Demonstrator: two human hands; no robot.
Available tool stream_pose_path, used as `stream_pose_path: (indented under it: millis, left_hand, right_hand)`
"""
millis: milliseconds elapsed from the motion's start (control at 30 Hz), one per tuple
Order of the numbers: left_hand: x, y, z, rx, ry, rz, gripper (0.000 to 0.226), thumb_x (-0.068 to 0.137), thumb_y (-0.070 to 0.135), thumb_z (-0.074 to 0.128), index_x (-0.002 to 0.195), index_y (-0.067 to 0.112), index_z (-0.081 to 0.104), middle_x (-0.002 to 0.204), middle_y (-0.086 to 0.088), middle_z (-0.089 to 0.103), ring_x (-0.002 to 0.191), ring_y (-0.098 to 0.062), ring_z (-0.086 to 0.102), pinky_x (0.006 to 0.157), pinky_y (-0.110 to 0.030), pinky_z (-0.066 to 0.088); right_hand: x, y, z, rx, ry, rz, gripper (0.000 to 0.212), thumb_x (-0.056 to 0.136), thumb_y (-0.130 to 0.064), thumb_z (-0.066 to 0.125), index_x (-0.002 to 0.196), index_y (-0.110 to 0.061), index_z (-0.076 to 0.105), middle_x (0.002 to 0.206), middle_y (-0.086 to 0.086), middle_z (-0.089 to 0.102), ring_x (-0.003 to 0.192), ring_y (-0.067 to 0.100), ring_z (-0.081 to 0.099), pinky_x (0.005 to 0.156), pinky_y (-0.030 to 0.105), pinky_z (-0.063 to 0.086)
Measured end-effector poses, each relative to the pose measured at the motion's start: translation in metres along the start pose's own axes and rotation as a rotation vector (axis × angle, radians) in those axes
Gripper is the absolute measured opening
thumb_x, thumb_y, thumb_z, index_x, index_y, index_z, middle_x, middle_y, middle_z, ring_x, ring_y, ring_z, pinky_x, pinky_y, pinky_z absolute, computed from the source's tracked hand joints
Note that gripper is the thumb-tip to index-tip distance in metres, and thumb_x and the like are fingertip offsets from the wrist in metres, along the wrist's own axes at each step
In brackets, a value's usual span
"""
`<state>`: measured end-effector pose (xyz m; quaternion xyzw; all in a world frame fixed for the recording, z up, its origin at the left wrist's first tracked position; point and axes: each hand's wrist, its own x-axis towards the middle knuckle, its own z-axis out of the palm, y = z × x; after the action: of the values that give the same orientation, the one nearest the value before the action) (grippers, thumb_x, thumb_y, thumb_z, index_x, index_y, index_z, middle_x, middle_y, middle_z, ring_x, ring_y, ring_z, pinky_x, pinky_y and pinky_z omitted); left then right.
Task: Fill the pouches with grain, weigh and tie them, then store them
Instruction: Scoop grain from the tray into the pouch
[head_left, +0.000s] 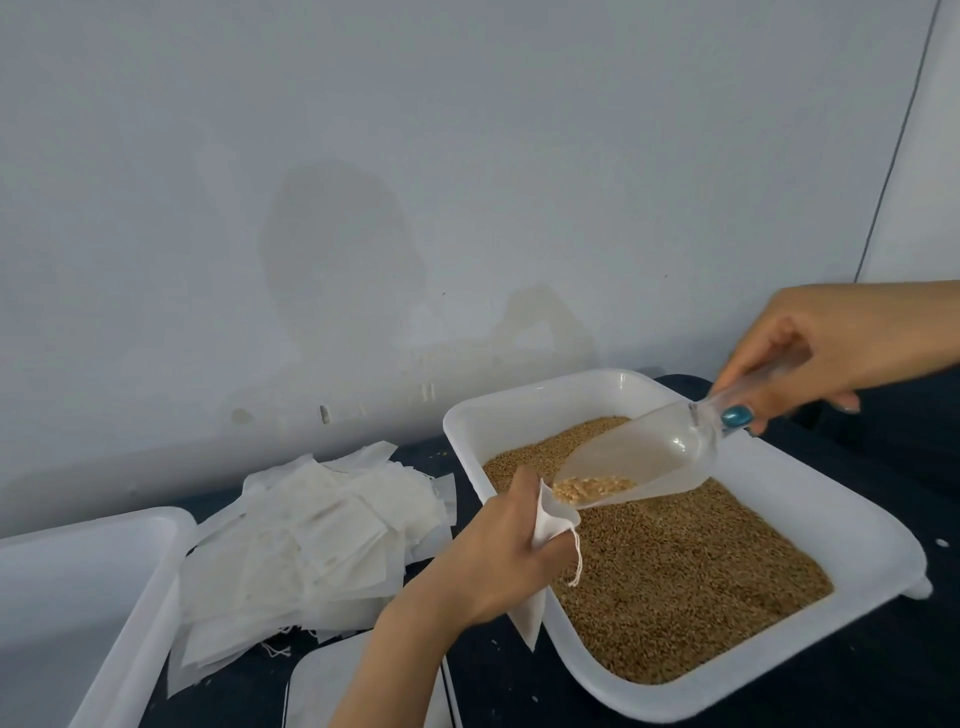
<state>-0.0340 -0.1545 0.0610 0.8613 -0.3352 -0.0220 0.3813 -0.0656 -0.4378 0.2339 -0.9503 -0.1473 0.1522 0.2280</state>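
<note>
Small white cloth drawstring pouch stands mouth-up, gripped in the left hand; the right hand clasps a clear plastic scoop slanting down-left to its mouth.

A plain packing workroom, by the look of it: a dark-covered bench set against a bare pale wall. Below the right hand, which holds a clear scoop, sits a white tray of loose grain. Left of the left hand, which grips a pouch, lie a heap of flat pouches and a second tray.
</note>
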Motion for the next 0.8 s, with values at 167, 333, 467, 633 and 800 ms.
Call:
stream_pose_path:
  millis: [167,333,467,633,800]
  left_hand:
    - [0.000,0.003,0.003,-0.005,-0.006,-0.007,0.025,0.080,0.045,0.045,0.097,0.030,0.034,0.095,0.002,0.060,0.068,-0.005,0.053,0.056,-0.017,0.045]
    - [0.000,0.000,0.005,-0.017,-0.002,-0.009,0.025,0.082,0.041,0.050,0.098,0.027,0.037,0.091,0.001,0.060,0.065,-0.005,0.052,0.054,-0.020,0.045]
    - [0.001,-0.002,0.007,-0.030,0.013,-0.004,0.029,0.080,0.042,0.050,0.101,0.024,0.039,0.084,0.009,0.056,0.062,0.001,0.054,0.050,-0.011,0.041]
    - [0.001,-0.006,0.007,-0.046,0.006,0.002,0.026,0.082,0.041,0.049,0.100,0.026,0.037,0.084,0.010,0.054,0.064,0.012,0.052,0.050,-0.010,0.041]
    - [-0.003,-0.008,0.003,-0.106,0.014,-0.040,0.035,0.082,0.046,0.047,0.109,0.025,0.042,0.097,0.004,0.061,0.078,-0.001,0.059,0.068,-0.026,0.054]
  right_hand:
    - [0.010,-0.033,-0.003,-0.159,-0.042,-0.022,0.037,0.065,-0.073,0.063,0.095,-0.053,0.074,0.084,-0.017,0.075,0.045,0.004,0.054,0.046,0.009,0.038]
    - [0.011,-0.052,-0.009,-0.292,-0.028,-0.038,0.027,0.068,-0.070,0.065,0.088,-0.055,0.074,0.068,-0.023,0.070,0.044,0.001,0.058,0.046,0.008,0.038]
    - [0.008,-0.053,-0.013,-0.337,0.003,-0.040,0.025,0.069,-0.071,0.065,0.089,-0.058,0.073,0.067,-0.027,0.068,0.046,0.003,0.060,0.047,0.007,0.039]
    - [0.004,-0.045,-0.009,-0.303,0.017,-0.002,0.036,0.061,-0.078,0.062,0.091,-0.061,0.071,0.079,-0.033,0.069,0.049,0.005,0.064,0.048,0.008,0.042]
    - [0.002,-0.006,0.010,-0.068,0.012,-0.045,0.049,0.066,-0.086,0.062,0.104,-0.057,0.070,0.091,-0.019,0.075,0.046,0.007,0.061,0.046,0.011,0.043]
